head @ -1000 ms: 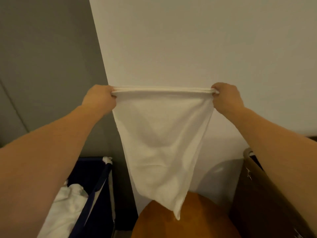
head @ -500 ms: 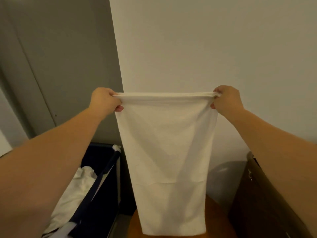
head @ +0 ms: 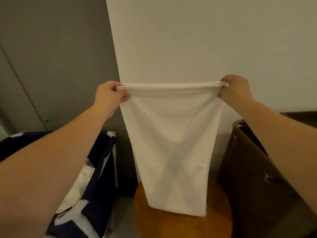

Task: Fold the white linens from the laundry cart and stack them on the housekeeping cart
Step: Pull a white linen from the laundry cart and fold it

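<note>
While gripping the two top corners of the white linen (head: 171,143), holding it up wide and flat in front of the pale wall (head: 205,40). Curling the fingers (head: 126,97) of the left hand (head: 109,97) tight round the left corner, and pinching the right corner with the right hand (head: 235,91) the same way. Hanging straight down now with a flat bottom edge, not drooping to one point like a second ago. Showing the whole bottom edge now, not losing it off the picture like half a second ago. Keeping the top hem pulled tight between the hands, same as before. Dangling over a round wooden top (head: 217,220) and hiding its middle; touching it or not, hard to tell. Seeing a dark blue laundry cart (head: 103,152) low on the left with more white cloth (head: 80,184) inside, partly hiding behind the left arm. Seeing a brown bin (head: 253,169) low on the right, partly hiding behind the right arm.
</note>
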### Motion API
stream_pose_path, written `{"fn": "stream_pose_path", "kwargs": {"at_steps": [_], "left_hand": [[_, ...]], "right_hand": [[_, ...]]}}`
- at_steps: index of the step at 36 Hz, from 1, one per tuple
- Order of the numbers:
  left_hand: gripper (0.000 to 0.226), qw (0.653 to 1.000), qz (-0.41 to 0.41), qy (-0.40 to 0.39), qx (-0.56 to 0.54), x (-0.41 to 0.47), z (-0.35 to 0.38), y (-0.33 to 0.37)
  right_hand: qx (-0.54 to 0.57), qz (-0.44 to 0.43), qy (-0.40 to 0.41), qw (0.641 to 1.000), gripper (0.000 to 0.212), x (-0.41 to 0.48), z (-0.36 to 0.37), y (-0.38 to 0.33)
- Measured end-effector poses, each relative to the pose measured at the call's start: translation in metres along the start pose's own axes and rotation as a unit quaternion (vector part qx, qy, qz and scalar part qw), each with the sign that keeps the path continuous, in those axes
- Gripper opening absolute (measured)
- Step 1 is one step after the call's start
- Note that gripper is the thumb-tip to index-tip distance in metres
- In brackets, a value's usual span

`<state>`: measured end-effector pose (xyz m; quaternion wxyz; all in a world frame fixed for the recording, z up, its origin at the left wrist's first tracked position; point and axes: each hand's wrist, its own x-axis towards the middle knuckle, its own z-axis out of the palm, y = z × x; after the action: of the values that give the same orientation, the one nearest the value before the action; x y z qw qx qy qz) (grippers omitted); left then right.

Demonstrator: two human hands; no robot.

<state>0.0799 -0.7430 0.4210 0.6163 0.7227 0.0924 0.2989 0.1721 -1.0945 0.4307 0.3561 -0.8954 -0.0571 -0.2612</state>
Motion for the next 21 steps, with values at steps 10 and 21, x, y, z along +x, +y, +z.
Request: {"fn": "stream_pose_path", "kwargs": {"at_steps": [10, 21], "left_hand": [[0.020, 0.999, 0.039, -0.008, -0.026, -0.022, -0.017, 0.023], [0.021, 1.000, -0.001, 0.006, -0.003, 0.007, 0.005, -0.010]], "right_hand": [[-0.015, 0.011, 0.035, 0.999, 0.031, -0.043, -0.034, -0.026], [-0.013, 0.024, -0.003, 1.000, 0.032, -0.024, 0.003, -0.003]]}}
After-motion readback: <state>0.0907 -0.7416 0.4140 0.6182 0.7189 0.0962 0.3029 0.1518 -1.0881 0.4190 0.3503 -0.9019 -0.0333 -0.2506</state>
